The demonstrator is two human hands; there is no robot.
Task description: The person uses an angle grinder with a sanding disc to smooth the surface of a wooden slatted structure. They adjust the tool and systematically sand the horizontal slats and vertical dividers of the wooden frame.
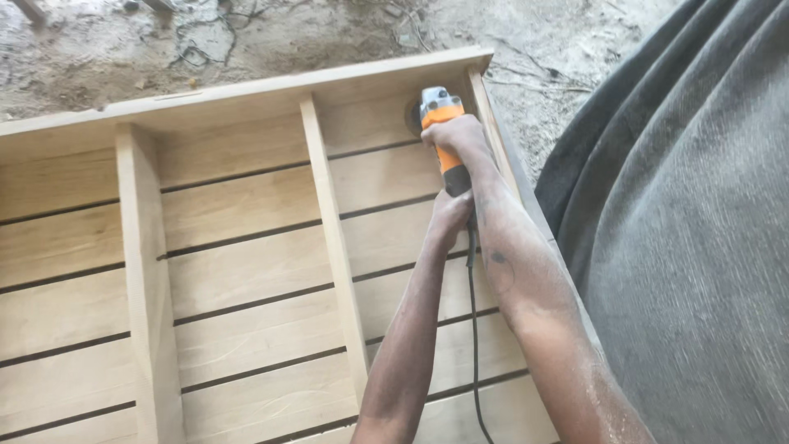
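An orange and grey angle grinder (439,108) is held inside the far right corner of a pale wooden cabinet frame (246,90) lying on the ground. My right hand (457,134) grips the front of the grinder's body near the head. My left hand (450,212) is closed around the dark rear end of the handle. The grinder's disc (412,117) sits against the frame's inner back wall, partly hidden by the tool. A black power cord (473,329) trails down from the handle between my forearms.
Slatted back boards (246,271) and two upright dividers (333,238) (146,279) fill the frame. Grey fabric (690,230) covers the right side. Dusty concrete floor (107,49) with loose wires lies beyond the frame's far edge.
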